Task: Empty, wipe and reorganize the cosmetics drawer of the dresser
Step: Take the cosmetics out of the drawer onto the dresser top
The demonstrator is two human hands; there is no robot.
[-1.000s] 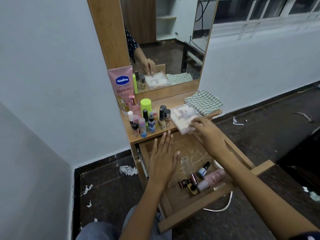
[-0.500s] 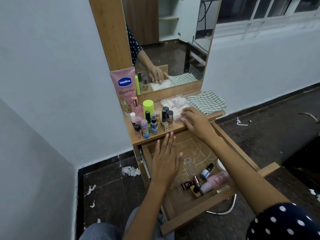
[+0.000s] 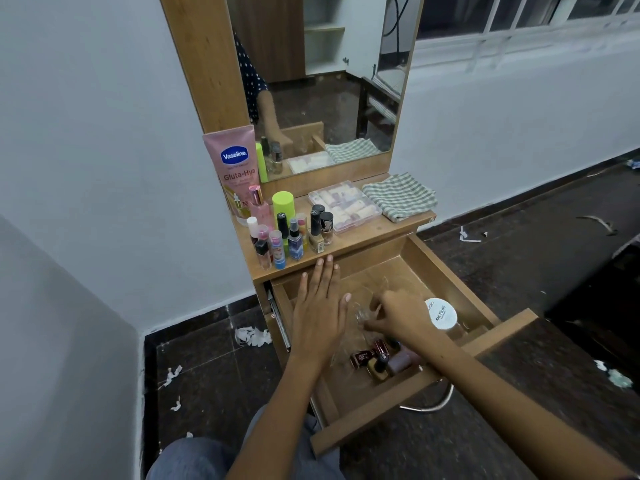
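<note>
Head view of the dresser with its drawer (image 3: 446, 271) pulled fully out. My left hand (image 3: 320, 311) lies flat over the drawer's left half, fingers straight and together, tips at the counter (image 3: 377, 230) edge, holding nothing. My right hand (image 3: 398, 315) is down inside the drawer with its fingers curled round what appears to be a small clear glass bottle (image 3: 363, 313); the blur leaves its exact form uncertain. Just right of that hand stands a white-lidded nail polish remover jar (image 3: 440, 313). Near the drawer's front wall lie dark red nail polish bottles (image 3: 367, 356) and a mauve-capped bottle (image 3: 398, 363), close together. On the counter: a Vaseline tube (image 3: 235, 168) leaning on the mirror frame, a cluster of small bottles (image 3: 294, 230), a clear plastic organizer box (image 3: 346, 206), and a folded checked cloth (image 3: 398, 197) at the right end.
</note>
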